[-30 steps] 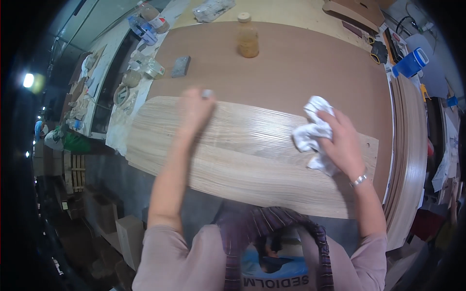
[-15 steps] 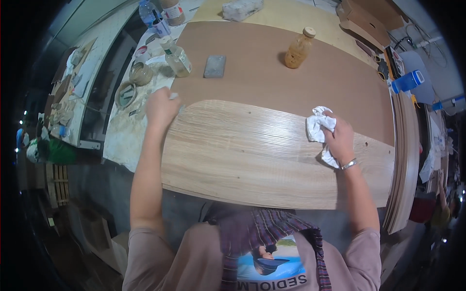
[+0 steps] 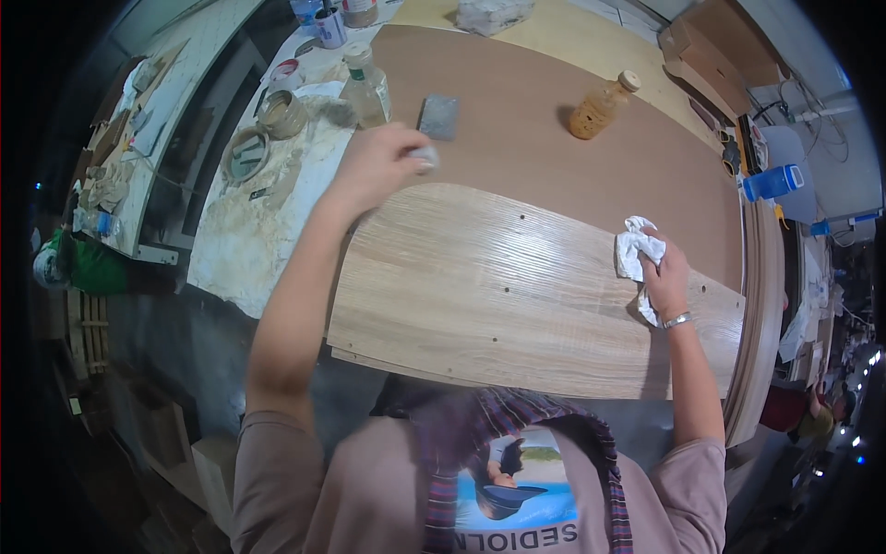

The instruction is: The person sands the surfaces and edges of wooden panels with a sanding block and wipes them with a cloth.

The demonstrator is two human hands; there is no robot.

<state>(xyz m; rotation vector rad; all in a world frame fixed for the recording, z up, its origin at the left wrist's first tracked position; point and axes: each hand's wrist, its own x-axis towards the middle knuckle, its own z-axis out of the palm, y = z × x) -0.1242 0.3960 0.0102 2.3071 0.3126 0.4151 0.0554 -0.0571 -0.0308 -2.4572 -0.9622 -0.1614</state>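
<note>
- Two hands in the head view, both occupied, with the wood-grain board (image 3: 544,319) lying below and mostly between.
- Left hand (image 3: 378,164): fingers curled round a small pale piece (image 3: 424,161), too blurred to tell its kind; poised just past the rounded far-left corner of the board, over the brown sheet (image 3: 517,111). Cannot tell whether touching the surface beneath.
- Right hand (image 3: 668,279): grasping a bunched white cloth (image 3: 635,251), well inside the board's outline, toward the right end; metal band (image 3: 678,319) at the wrist.
- Long axis of the board: crosswise from the left hand's side to the right hand's, slanting toward the near side at the right.
- Nearer to the board: right hand, directly over its face; left hand just off the corner, with most of the face to its right and nearside.
- Just beyond the left fingers: a grey block (image 3: 438,117) and a clear bottle (image 3: 367,94).
- Beyond and slightly left of the right hand: a bottle of amber liquid (image 3: 598,113), well apart.
- Right of the right hand: stacked boards (image 3: 759,305).
</note>
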